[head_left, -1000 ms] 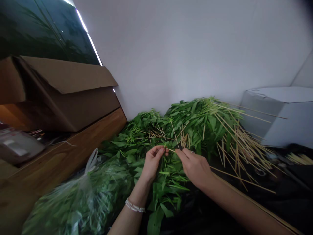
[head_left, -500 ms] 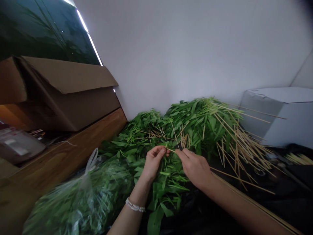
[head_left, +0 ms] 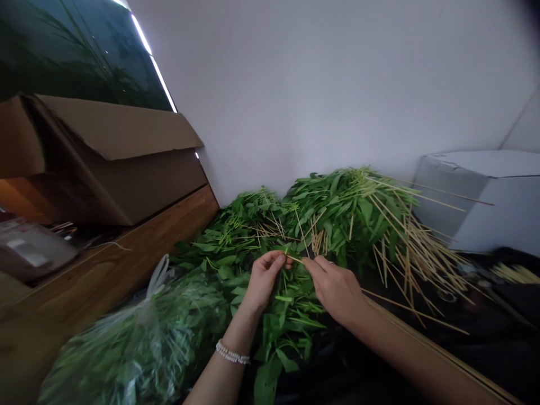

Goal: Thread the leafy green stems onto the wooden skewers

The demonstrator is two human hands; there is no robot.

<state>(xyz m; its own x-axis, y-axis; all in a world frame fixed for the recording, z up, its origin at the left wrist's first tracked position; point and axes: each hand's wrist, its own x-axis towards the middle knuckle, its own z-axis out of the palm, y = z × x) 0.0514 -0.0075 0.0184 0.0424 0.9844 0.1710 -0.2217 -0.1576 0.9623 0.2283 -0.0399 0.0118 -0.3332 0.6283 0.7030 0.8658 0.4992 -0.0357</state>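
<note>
My left hand (head_left: 266, 277) pinches a small green stem (head_left: 287, 251) between thumb and fingers, at the centre of the view. My right hand (head_left: 335, 286) is closed on a thin wooden stick (head_left: 296, 259), whose far end meets the stem at my left fingertips. Loose green leaves (head_left: 291, 315) lie beneath and between both hands. Behind them, to the right, a leafy pile (head_left: 337, 197) has many sticks (head_left: 422, 253) fanning out from its stems. A smaller leafy heap (head_left: 248, 216) lies behind my left hand.
A tied clear plastic bag of greens (head_left: 156, 332) sits at lower left. An open cardboard box (head_left: 139, 180) stands on a wooden surface (head_left: 177, 225). A white box (head_left: 498, 197) is at right, before a pale wall (head_left: 312, 84). Black plastic (head_left: 346, 365) lies at the bottom.
</note>
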